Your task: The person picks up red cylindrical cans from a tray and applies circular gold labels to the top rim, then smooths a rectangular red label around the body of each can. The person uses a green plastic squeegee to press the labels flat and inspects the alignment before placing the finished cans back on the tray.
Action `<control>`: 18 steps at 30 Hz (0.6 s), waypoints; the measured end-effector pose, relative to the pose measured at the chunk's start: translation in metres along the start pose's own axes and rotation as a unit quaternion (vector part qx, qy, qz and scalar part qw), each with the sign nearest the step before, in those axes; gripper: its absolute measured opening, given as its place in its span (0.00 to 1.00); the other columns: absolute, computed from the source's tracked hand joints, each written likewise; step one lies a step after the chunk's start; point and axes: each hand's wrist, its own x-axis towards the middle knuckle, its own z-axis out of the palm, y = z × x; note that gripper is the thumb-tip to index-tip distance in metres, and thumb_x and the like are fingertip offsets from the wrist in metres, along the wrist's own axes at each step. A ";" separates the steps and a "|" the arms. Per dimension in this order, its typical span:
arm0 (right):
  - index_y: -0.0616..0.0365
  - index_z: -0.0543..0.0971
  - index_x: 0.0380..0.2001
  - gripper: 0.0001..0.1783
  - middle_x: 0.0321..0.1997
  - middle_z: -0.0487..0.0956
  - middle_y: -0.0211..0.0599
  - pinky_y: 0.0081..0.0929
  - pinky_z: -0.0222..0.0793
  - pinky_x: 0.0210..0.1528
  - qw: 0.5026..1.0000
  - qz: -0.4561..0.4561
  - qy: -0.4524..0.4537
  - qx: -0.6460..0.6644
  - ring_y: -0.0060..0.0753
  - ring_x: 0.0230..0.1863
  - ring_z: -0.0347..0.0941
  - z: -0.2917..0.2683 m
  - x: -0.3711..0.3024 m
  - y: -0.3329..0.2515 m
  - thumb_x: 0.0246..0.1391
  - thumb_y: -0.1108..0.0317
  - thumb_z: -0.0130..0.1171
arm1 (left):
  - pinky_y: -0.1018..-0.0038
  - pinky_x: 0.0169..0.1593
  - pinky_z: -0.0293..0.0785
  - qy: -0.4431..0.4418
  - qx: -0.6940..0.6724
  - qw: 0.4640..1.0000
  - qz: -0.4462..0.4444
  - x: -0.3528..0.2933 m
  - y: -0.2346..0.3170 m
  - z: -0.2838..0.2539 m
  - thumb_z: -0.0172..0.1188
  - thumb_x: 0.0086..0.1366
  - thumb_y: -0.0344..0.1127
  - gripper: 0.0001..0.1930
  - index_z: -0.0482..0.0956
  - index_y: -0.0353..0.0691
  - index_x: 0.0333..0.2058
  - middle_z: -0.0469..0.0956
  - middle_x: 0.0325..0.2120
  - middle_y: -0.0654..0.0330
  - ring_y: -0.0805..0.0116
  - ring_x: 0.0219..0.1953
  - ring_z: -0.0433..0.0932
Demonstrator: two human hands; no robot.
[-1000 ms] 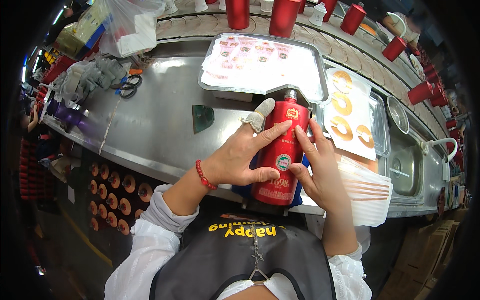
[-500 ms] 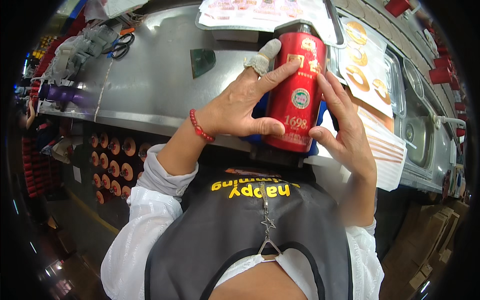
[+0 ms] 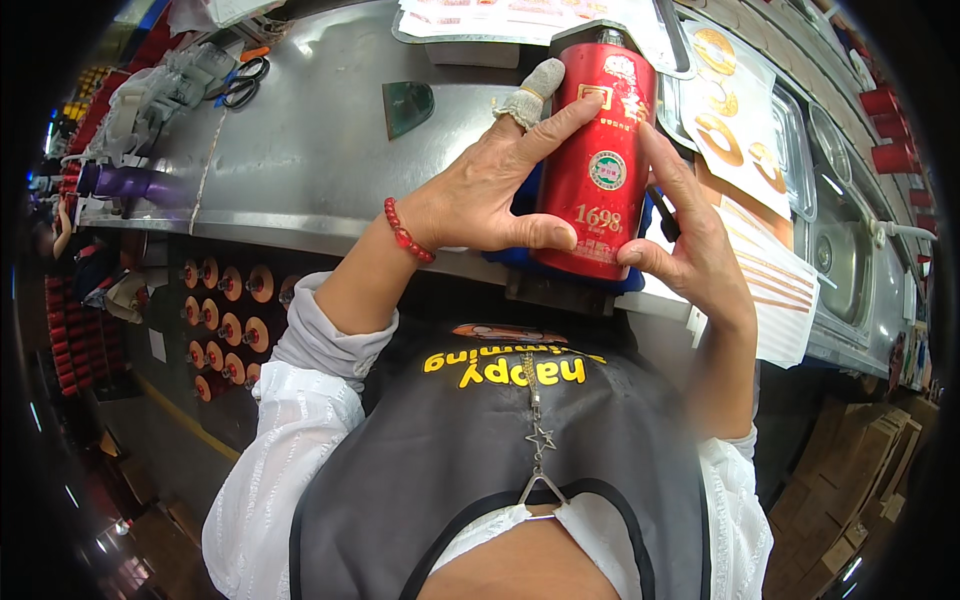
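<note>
A glossy red bottle with gold lettering and a round green-and-white emblem lies on its side, its neck pointing away from me. Blue cloth shows beneath it. My left hand grips its left side, thumb near the base and index finger laid across the upper front. Another left finger wears a knitted cover and rests by the bottle's edge. My right hand is curled along the right side, thumb near the base, fingertips at the edge. A narrow dark thing shows between that thumb and fingers; its kind is unclear.
On the metal table are a dark green plate and scissors. Beyond the bottle stands a tray with printed sheets. To the right are a sheet with gold decals, striped paper and a sink.
The whole view has shifted slightly, bringing the table and bottle higher. My right hand has turned a little, and the dark thing within its curl has come into sight.
</note>
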 end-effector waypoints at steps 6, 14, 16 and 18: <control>0.49 0.60 0.73 0.60 0.74 0.59 0.58 0.45 0.65 0.69 0.999 0.013 -0.005 0.052 0.55 0.72 0.61 0.000 0.000 0.001 0.38 0.40 0.74 | 0.47 0.74 0.39 -0.002 -0.021 1.000 -0.003 -0.002 0.001 0.003 0.62 0.53 0.75 0.58 0.49 0.49 0.74 0.38 0.75 0.42 0.41 0.76 0.33; 0.52 0.58 0.73 0.62 0.74 0.58 0.54 0.43 0.61 0.70 0.999 0.025 -0.014 0.043 0.51 0.73 0.58 0.000 -0.001 0.000 0.38 0.39 0.74 | 0.49 0.74 0.39 -0.013 -0.029 0.999 -0.004 -0.002 -0.001 0.002 0.63 0.54 0.74 0.59 0.48 0.46 0.74 0.39 0.74 0.42 0.43 0.77 0.33; 0.58 0.55 0.74 0.67 0.75 0.59 0.50 0.42 0.54 0.73 0.998 0.052 -0.023 0.039 0.45 0.75 0.54 -0.003 0.002 -0.006 0.37 0.34 0.72 | 0.51 0.74 0.42 -0.009 -0.017 1.000 -0.003 0.000 0.000 0.000 0.64 0.54 0.73 0.59 0.48 0.46 0.74 0.40 0.73 0.37 0.39 0.76 0.36; 0.57 0.55 0.74 0.65 0.76 0.58 0.49 0.42 0.54 0.74 0.997 0.047 -0.030 0.057 0.46 0.76 0.52 -0.003 -0.001 -0.005 0.38 0.37 0.73 | 0.52 0.73 0.47 -0.002 -0.005 1.000 0.000 0.000 0.009 -0.004 0.66 0.54 0.71 0.58 0.49 0.47 0.74 0.40 0.72 0.30 0.32 0.74 0.41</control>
